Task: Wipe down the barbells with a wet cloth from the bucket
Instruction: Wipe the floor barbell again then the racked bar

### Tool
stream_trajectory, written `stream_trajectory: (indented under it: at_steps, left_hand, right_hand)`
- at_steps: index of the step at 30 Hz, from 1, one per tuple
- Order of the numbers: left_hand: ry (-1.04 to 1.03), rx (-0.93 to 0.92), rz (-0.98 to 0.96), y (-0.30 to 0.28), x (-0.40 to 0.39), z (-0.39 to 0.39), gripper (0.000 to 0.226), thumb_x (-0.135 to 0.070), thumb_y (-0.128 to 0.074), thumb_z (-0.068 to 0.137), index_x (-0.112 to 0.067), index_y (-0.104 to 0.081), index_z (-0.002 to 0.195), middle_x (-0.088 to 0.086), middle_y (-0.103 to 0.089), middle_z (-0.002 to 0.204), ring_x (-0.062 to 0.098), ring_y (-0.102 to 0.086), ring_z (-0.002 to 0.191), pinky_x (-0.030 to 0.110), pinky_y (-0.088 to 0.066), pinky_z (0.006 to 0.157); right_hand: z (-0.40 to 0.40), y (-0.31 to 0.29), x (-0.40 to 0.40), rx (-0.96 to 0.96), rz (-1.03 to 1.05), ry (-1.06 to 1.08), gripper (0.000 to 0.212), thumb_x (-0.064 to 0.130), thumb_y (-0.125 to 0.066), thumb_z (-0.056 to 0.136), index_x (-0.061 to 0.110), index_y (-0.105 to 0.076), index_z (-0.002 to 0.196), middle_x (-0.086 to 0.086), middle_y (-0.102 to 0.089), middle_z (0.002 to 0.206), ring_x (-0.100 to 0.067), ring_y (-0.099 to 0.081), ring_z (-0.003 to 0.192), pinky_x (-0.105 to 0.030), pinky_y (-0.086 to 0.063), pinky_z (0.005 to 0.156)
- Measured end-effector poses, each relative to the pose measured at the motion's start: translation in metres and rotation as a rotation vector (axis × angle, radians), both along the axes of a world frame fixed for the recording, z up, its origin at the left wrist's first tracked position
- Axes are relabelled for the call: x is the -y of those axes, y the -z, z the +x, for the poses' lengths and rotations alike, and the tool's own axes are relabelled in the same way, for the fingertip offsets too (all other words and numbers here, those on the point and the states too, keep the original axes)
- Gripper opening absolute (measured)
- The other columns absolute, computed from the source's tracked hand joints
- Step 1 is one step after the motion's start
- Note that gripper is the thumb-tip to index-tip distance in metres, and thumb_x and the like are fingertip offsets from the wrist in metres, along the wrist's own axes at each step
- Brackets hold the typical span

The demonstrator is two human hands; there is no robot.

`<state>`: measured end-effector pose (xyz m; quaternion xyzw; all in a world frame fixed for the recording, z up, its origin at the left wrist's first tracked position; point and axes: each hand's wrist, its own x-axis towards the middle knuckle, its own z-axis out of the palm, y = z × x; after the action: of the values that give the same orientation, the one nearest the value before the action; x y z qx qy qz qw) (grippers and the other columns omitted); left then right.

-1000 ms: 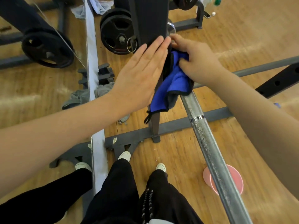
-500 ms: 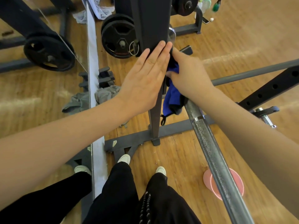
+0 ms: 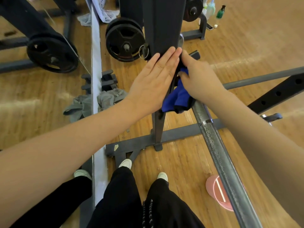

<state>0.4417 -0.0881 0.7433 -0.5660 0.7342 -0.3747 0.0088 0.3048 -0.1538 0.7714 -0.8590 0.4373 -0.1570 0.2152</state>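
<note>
Head view looking down at a rack on a wooden floor. The left hand lies flat, fingers straight and together, pressed against the side of the dark upright post of the rack. The right hand is just right of the post, its fingers curled round a blue cloth at the far end of the barbell; the cloth bunches under the palm and hangs down between the post and the bar, touching both. The barbell runs from the hands toward the near right, its knurled steel shaft crossing above the grey base frame of the rack. A pink round object lies on the floor beneath the near part of the bar. Far left of the post a black weight plate hangs on a peg, and a second plate sits at far right of the post. A mirror with a pale frame edge fills the left side. A grey rag lies on the floor against the mirror edge. Bottles stand on the floor at the far right. The person's black trousers and white shoes occupy the near centre.
</note>
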Motion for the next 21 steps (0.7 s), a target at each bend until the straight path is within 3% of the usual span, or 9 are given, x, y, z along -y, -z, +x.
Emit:
stream_trajectory:
  at_steps: [3, 7, 9, 13, 18, 21]
  left_hand:
    - [0.0, 0.01, 0.011, 0.001, 0.0, 0.001, 0.069, -0.02, -0.044, 0.088, 0.004, -0.016, 0.146, 0.014, -0.021, 0.155, 0.027, -0.018, 0.144, 0.039, -0.006, 0.117]
    - [0.003, -0.021, 0.006, 0.004, 0.001, -0.001, 0.068, -0.017, -0.041, 0.086, 0.004, -0.016, 0.146, 0.014, -0.021, 0.155, 0.027, -0.019, 0.144, 0.039, -0.005, 0.116]
    - [0.005, -0.047, 0.001, 0.007, 0.002, -0.003, 0.068, -0.017, -0.042, 0.087, 0.004, -0.016, 0.146, 0.015, -0.022, 0.155, 0.028, -0.019, 0.143, 0.039, -0.004, 0.116]
    - [-0.018, -0.035, -0.011, 0.012, 0.003, -0.004, 0.066, -0.025, -0.042, 0.091, 0.003, -0.018, 0.146, 0.015, -0.024, 0.154, 0.028, -0.019, 0.143, 0.039, -0.006, 0.116]
    - [-0.002, -0.073, 0.003, 0.013, 0.006, -0.001, 0.075, -0.033, -0.047, 0.089, 0.005, -0.015, 0.145, 0.015, -0.022, 0.155, 0.029, -0.008, 0.141, 0.04, -0.001, 0.116]
    - [0.034, -0.062, 0.021, 0.013, 0.007, 0.001, 0.076, -0.035, -0.041, 0.087, 0.006, -0.012, 0.144, 0.015, -0.021, 0.155, 0.03, -0.006, 0.141, 0.041, 0.001, 0.115]
  right_hand:
    - [-0.022, -0.007, -0.021, -0.018, 0.05, 0.01, 0.053, 0.011, -0.044, 0.096, 0.02, -0.03, 0.146, -0.013, -0.063, 0.11, -0.027, -0.06, 0.093, -0.034, -0.049, 0.076]
    - [-0.029, -0.009, -0.037, -0.065, 0.061, 0.034, 0.052, 0.013, -0.043, 0.097, 0.023, -0.029, 0.146, -0.007, -0.062, 0.097, -0.019, -0.059, 0.076, -0.03, -0.048, 0.063]
    - [-0.013, -0.008, -0.025, -0.054, -0.008, 0.003, 0.049, 0.01, -0.043, 0.096, 0.016, -0.032, 0.143, -0.01, -0.061, 0.105, -0.025, -0.06, 0.087, -0.031, -0.045, 0.066]
    - [0.009, -0.004, 0.004, -0.039, -0.047, 0.031, 0.046, 0.009, -0.042, 0.096, 0.013, -0.036, 0.142, -0.013, -0.06, 0.117, -0.028, -0.058, 0.096, -0.018, -0.029, 0.06]
    - [-0.008, -0.008, -0.021, -0.084, 0.018, 0.019, 0.062, 0.022, -0.061, 0.09, 0.016, -0.032, 0.144, -0.008, -0.058, 0.119, -0.026, -0.056, 0.105, -0.031, -0.044, 0.081]
    - [-0.005, -0.009, -0.033, -0.153, 0.049, 0.087, 0.068, 0.027, -0.072, 0.08, 0.017, -0.037, 0.138, -0.003, -0.058, 0.117, -0.021, -0.056, 0.097, -0.028, -0.039, 0.071]
